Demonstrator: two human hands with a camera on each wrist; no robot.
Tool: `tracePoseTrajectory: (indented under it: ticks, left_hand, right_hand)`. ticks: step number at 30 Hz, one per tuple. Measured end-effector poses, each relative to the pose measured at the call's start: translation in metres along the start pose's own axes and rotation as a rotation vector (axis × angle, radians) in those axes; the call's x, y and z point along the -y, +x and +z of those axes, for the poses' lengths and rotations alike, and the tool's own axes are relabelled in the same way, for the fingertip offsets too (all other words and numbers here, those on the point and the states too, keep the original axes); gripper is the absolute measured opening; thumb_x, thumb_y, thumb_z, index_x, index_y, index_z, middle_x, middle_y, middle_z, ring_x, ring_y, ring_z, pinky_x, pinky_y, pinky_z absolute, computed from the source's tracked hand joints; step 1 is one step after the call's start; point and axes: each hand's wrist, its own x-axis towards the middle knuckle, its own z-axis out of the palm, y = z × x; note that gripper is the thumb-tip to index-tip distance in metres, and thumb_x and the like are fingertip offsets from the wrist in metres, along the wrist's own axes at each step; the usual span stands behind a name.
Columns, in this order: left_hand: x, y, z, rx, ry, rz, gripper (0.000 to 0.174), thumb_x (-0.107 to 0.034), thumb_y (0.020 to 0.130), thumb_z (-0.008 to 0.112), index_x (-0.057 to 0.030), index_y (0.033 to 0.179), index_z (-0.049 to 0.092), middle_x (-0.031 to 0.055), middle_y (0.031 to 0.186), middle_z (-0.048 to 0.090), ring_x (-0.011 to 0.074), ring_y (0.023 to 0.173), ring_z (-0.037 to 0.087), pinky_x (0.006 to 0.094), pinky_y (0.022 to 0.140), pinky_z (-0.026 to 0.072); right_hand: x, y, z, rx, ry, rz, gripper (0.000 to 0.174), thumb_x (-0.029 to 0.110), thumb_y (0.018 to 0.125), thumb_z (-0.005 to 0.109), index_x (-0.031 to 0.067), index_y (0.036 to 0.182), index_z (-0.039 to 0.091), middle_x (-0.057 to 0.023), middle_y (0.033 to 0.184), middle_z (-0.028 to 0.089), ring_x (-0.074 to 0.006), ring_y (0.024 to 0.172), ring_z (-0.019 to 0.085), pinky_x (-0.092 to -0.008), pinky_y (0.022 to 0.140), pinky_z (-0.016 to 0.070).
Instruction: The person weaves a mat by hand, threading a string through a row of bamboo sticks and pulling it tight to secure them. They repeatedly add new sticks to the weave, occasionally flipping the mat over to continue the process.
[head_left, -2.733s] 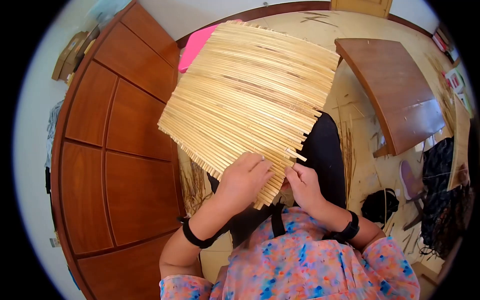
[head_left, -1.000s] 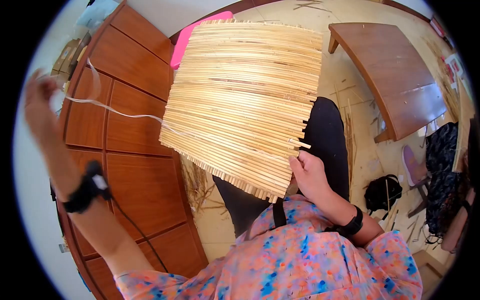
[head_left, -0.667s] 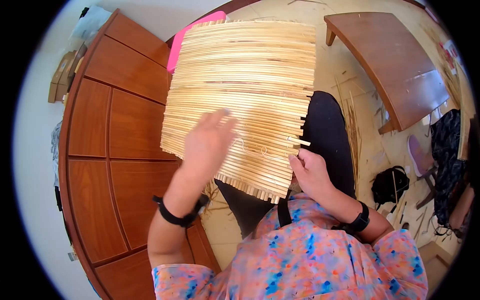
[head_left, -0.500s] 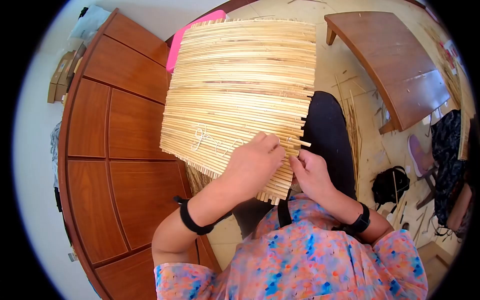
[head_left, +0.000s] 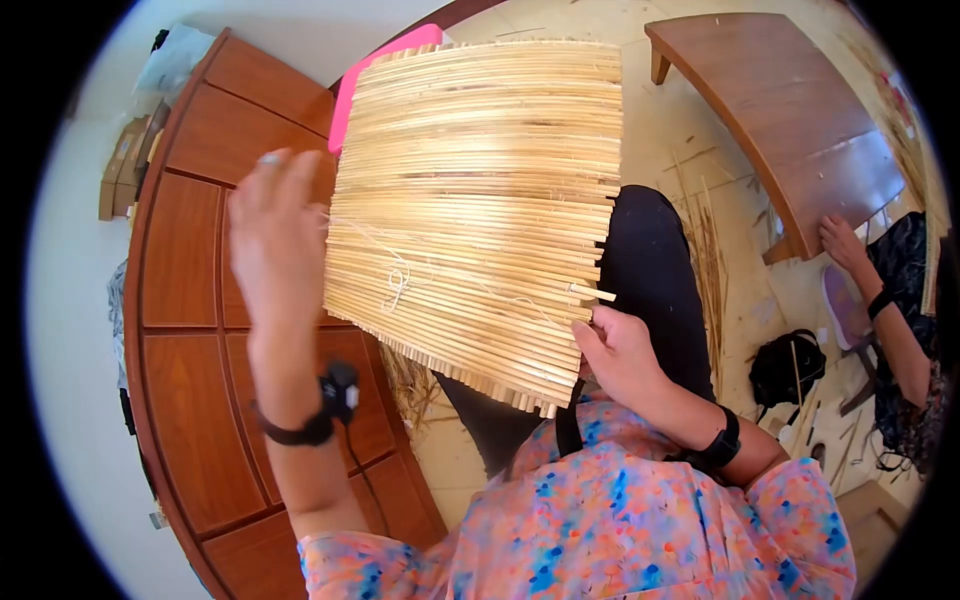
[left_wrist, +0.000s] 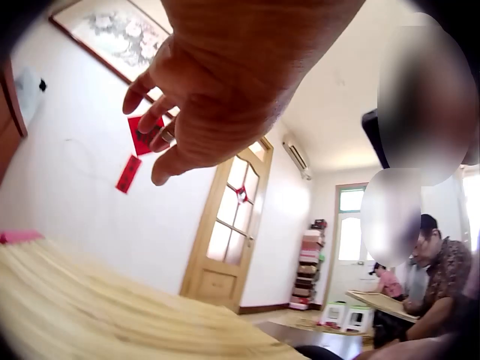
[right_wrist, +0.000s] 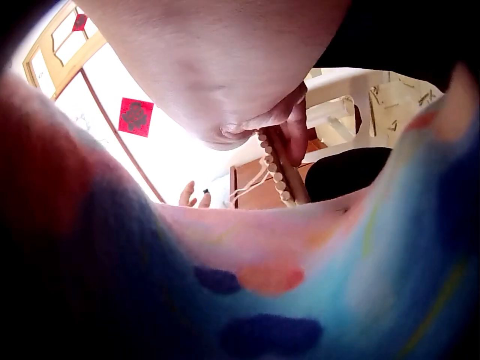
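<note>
A large mat (head_left: 480, 170) of straw-coloured stalks lies slanted over the person's lap. My right hand (head_left: 625, 350) grips its near right corner, thumb on top; in the right wrist view the round stalk ends (right_wrist: 274, 169) show beside the fingers. A thin white string (head_left: 365, 230) crosses the mat's lower part, with a loose tangle lying near the left side. Off the mat's left edge, my left hand (head_left: 280, 245) is raised and blurred, the string running up to its fingers. One stalk (head_left: 590, 292) sticks out past the right edge.
A wooden cabinet (head_left: 190, 390) stands at left and a low brown table (head_left: 780, 120) at right. Loose stalks (head_left: 705, 270) and a black bag (head_left: 785, 370) lie on the floor. Another person's arm (head_left: 895, 340) reaches in at far right. A pink stool (head_left: 375, 75) is behind the mat.
My left hand swung far left with the string, returned to the mat near the right hand, and is now out left again. My right hand stays at the corner. Another person's arm has appeared.
</note>
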Motion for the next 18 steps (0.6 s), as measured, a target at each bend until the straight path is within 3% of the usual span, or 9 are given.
tracePoseTrajectory:
  ticks: [1,4,6,7,10,11,14,17,18]
  left_hand:
    - [-0.019,-0.007,0.008,0.002,-0.073,0.098,0.043,-0.002,0.081,0.063,-0.0081,0.124,0.062,0.0125,0.129,0.057,0.0335,0.120,0.050,0.0424,0.103,0.0422]
    - [-0.085,-0.047,0.022,0.298,-0.565,0.450,0.040,-0.001,0.082,0.061,-0.0060,0.122,0.063,0.0114,0.130,0.057,0.0330,0.124,0.051,0.0437,0.102,0.0427]
    - [-0.115,-0.063,0.025,0.368,-0.587,0.602,0.041,-0.006,0.080,0.059,-0.0016,0.120,0.062,0.0123,0.130,0.057,0.0321,0.126,0.050,0.0431,0.101,0.0419]
    - [-0.128,-0.066,0.024,0.268,-0.594,0.612,0.035,-0.008,0.076,0.059,-0.0007,0.110,0.062,0.0128,0.111,0.060,0.0319,0.112,0.056,0.0423,0.093,0.0444]
    - [-0.135,-0.080,0.032,0.443,-0.471,0.628,0.022,-0.007,0.073,0.060,-0.0030,0.094,0.061,0.0099,0.089,0.055,0.0283,0.091,0.057,0.0402,0.082,0.0452]
    - [-0.136,-0.080,0.034,0.324,-0.521,0.600,0.012,-0.008,0.070,0.061,-0.0063,0.081,0.055,0.0069,0.078,0.047,0.0252,0.076,0.052,0.0381,0.073,0.0434]
    - [-0.127,-0.077,0.021,0.483,-0.582,0.468,0.011,-0.010,0.071,0.062,-0.0064,0.079,0.055,0.0096,0.083,0.051,0.0259,0.080,0.053,0.0363,0.076,0.0445]
    - [-0.116,-0.081,0.032,0.756,-1.101,0.254,0.013,-0.012,0.076,0.065,-0.0063,0.079,0.054,0.0093,0.089,0.055,0.0244,0.085,0.054,0.0365,0.078,0.0452]
    - [-0.117,-0.082,0.035,0.834,-1.466,0.024,0.012,-0.012,0.079,0.064,-0.0062,0.079,0.053,0.0090,0.090,0.056,0.0236,0.086,0.055,0.0366,0.078,0.0455]
  right_hand:
    - [-0.002,0.001,0.000,-0.010,0.022,0.010,0.024,0.013,0.096,0.057,-0.0061,0.082,0.059,-0.0079,0.064,0.062,-0.0110,0.054,0.060,-0.0282,0.048,0.0471]
    - [-0.014,0.002,-0.002,-0.017,-0.058,-0.017,0.024,0.013,0.095,0.057,-0.0064,0.081,0.058,-0.0100,0.062,0.062,-0.0128,0.053,0.060,-0.0295,0.048,0.0468]
    - [-0.017,0.004,-0.004,-0.020,-0.125,-0.053,0.024,0.014,0.094,0.057,-0.0065,0.081,0.057,-0.0114,0.061,0.061,-0.0143,0.052,0.061,-0.0304,0.048,0.0472]
    - [-0.018,0.004,-0.004,-0.026,-0.142,-0.063,0.024,0.014,0.094,0.057,-0.0066,0.080,0.057,-0.0119,0.060,0.061,-0.0150,0.052,0.061,-0.0309,0.048,0.0474]
    - [-0.008,0.002,-0.002,-0.034,-0.082,-0.022,0.025,0.014,0.094,0.056,-0.0066,0.080,0.056,-0.0128,0.060,0.061,-0.0165,0.052,0.061,-0.0319,0.049,0.0479]
    - [-0.004,0.001,-0.002,-0.036,-0.042,0.001,0.025,0.013,0.094,0.056,-0.0066,0.080,0.056,-0.0129,0.060,0.061,-0.0169,0.052,0.061,-0.0322,0.049,0.0481]
    - [-0.008,0.001,-0.001,-0.046,-0.024,-0.009,0.025,0.015,0.095,0.055,-0.0069,0.082,0.056,-0.0139,0.061,0.061,-0.0174,0.052,0.062,-0.0324,0.049,0.0480]
    - [-0.009,0.001,-0.004,-0.025,-0.004,-0.010,0.024,0.015,0.095,0.053,-0.0073,0.088,0.057,-0.0153,0.066,0.063,-0.0180,0.057,0.063,-0.0328,0.052,0.0491]
    - [-0.010,0.000,-0.003,-0.040,-0.015,-0.018,0.023,0.015,0.095,0.053,-0.0073,0.091,0.057,-0.0156,0.067,0.063,-0.0180,0.058,0.063,-0.0329,0.053,0.0491]
